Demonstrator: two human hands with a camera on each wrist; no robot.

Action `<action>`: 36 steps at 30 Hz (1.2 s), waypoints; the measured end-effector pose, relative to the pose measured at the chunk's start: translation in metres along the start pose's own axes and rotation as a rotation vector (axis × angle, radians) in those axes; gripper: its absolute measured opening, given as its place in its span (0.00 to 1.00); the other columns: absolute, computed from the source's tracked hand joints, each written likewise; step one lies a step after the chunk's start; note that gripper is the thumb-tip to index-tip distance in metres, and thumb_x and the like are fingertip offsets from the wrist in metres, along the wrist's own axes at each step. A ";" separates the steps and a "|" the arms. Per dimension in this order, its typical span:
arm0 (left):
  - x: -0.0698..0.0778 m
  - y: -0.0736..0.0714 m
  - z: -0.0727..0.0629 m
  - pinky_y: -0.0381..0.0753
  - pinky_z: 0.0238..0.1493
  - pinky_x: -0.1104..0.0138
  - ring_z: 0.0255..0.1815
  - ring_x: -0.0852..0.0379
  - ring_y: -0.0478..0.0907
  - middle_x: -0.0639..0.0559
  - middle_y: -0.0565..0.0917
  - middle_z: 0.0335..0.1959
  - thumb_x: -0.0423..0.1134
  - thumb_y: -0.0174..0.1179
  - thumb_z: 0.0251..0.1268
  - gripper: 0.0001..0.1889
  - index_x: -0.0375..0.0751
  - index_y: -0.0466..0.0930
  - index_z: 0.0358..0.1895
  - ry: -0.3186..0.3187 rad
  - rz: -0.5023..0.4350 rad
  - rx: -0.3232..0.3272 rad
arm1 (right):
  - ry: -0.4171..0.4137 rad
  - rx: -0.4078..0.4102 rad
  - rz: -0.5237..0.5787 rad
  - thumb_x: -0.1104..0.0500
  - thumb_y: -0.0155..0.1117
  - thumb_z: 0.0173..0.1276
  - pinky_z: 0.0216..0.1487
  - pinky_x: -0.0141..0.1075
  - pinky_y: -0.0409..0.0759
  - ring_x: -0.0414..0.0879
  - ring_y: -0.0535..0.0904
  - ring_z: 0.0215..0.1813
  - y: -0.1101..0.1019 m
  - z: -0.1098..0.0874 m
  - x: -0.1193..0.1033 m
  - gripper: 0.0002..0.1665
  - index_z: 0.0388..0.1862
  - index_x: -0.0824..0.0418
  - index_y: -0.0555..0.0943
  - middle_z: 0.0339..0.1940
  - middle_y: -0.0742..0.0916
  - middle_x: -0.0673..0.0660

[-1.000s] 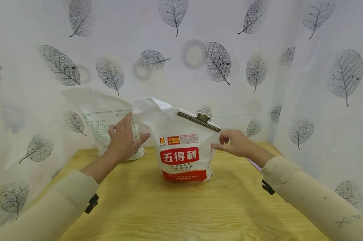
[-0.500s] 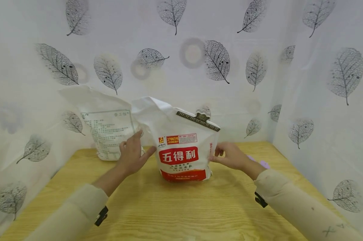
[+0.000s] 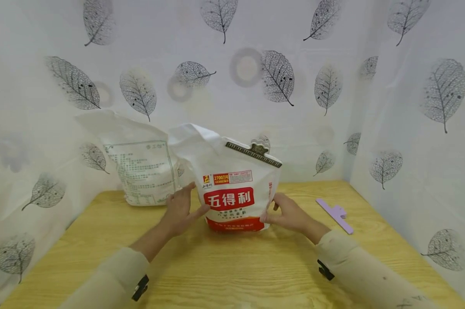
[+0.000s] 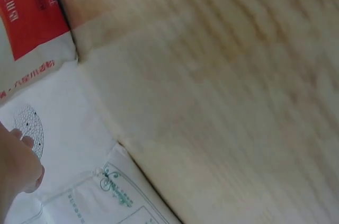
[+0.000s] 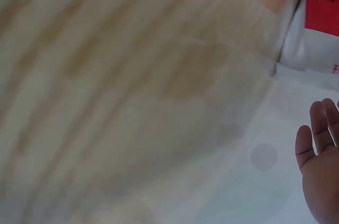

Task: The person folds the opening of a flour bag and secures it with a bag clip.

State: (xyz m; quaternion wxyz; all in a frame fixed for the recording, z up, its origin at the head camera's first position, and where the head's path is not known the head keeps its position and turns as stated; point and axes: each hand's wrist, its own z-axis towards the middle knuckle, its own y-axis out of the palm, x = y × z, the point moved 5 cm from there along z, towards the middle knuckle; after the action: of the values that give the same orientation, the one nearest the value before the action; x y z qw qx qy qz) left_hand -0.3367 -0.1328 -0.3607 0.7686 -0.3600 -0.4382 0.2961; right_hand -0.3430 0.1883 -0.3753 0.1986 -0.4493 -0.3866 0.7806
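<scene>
White, printed in red, the front bag (image 3: 232,195) stands upright mid-table, a dark-toothed clip (image 3: 257,155) fixed along its sloping top edge. What we see changed is our hands: both have slid lower and closed in on the bag's sides, while the bag itself looks unmoved. Our left hand (image 3: 179,214) is spread, fingers fairly straight beside the bag's left edge, thumb reaching over the front. Our right hand (image 3: 291,213) has its fingers loosely bent at the lower right edge and its thumb by the red band; we cannot tell how firmly either one presses. With our right forearm lower, the purple clip (image 3: 335,216) lies fully in view on the table (image 3: 232,270), near the right hand. Behind and to the left stands the green-printed bag (image 3: 140,165), untouched. We judge that the lower placing suits steadying or shifting the front bag from both sides, with its clip left alone.
</scene>
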 end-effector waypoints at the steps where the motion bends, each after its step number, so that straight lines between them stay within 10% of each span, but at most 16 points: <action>1: 0.000 0.004 0.000 0.42 0.72 0.35 0.78 0.35 0.54 0.36 0.59 0.78 0.68 0.52 0.68 0.49 0.39 0.46 0.79 0.000 0.002 -0.018 | 0.005 -0.011 0.004 0.40 0.74 0.60 0.49 0.45 0.75 0.51 0.75 0.49 0.003 0.000 0.001 0.37 0.64 0.54 0.74 0.55 0.81 0.53; 17: -0.006 0.047 -0.001 0.50 0.72 0.38 0.74 0.39 0.65 0.40 0.68 0.73 0.77 0.51 0.60 0.54 0.40 0.51 0.77 -0.021 0.120 -0.158 | -0.041 -0.011 -0.045 0.32 0.70 0.59 0.66 0.57 0.68 0.47 0.72 0.67 0.026 0.007 0.000 0.41 0.67 0.42 0.68 0.64 0.78 0.47; 36: -0.005 0.054 -0.004 0.58 0.66 0.38 0.71 0.38 0.66 0.38 0.67 0.72 0.68 0.44 0.72 0.45 0.33 0.52 0.76 0.061 0.227 -0.159 | 0.010 -0.106 -0.368 0.31 0.50 0.72 0.56 0.50 0.62 0.52 0.65 0.64 0.033 0.000 0.005 0.43 0.78 0.53 0.62 0.67 0.72 0.58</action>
State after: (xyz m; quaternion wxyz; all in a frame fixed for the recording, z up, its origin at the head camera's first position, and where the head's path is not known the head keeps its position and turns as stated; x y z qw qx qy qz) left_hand -0.3429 -0.1072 -0.4080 0.7121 -0.4760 -0.3930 0.3343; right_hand -0.3446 0.1712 -0.4041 0.3161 -0.3845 -0.5019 0.7074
